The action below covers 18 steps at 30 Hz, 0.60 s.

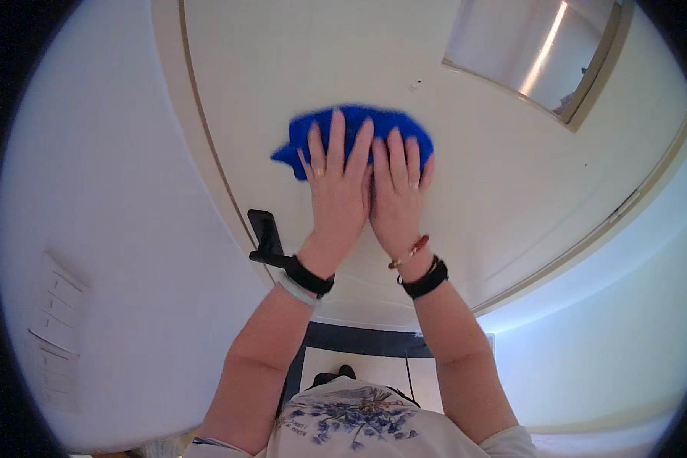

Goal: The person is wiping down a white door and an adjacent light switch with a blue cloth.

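A bright blue cloth (393,120) lies flat against a cream-coloured door (298,53), under both of my hands. My left hand (336,179) presses on its left part with the fingers stretched and spread. Beside it my right hand (397,187) rests on the right part, fingers also stretched out, the thumb sides of the two hands touching. One corner of the cloth sticks out past my left little finger. Both palms are turned to the door and hidden. Black bands circle both wrists.
A black door handle (266,237) juts out left of my left wrist. A framed window (534,53) sits in the door at the upper right. Wall switches (56,305) are on the white wall at the left. Below, a dark strip crosses the pale floor (374,366).
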Tool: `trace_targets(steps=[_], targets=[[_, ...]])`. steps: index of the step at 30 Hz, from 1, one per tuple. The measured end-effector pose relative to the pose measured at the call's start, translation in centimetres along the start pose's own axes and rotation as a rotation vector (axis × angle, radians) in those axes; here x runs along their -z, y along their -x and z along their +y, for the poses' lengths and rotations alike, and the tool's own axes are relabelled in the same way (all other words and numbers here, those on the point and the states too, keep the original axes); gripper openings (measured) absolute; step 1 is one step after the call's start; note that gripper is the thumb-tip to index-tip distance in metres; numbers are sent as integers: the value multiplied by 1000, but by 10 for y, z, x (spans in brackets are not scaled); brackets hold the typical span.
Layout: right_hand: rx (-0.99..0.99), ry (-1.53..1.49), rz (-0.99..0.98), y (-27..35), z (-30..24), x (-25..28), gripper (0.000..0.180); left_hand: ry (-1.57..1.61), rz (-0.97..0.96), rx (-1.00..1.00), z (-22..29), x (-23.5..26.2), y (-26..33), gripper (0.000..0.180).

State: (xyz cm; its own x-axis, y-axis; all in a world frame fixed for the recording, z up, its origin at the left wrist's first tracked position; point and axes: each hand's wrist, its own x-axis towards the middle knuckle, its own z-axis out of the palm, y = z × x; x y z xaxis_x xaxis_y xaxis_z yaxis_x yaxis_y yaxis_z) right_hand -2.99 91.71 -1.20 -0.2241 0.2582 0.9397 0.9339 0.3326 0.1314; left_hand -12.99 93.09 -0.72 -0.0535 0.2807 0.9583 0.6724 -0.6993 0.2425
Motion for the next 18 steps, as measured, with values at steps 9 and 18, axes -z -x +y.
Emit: trace_targets(steps=[9,18], targets=[[26,19,139,-43,-3,-3,45,-58,63,-73,-7,7,-38,52],[-37,20,-106,73,6,-15,46,-64,-213,44,-5,-13,68,51]])
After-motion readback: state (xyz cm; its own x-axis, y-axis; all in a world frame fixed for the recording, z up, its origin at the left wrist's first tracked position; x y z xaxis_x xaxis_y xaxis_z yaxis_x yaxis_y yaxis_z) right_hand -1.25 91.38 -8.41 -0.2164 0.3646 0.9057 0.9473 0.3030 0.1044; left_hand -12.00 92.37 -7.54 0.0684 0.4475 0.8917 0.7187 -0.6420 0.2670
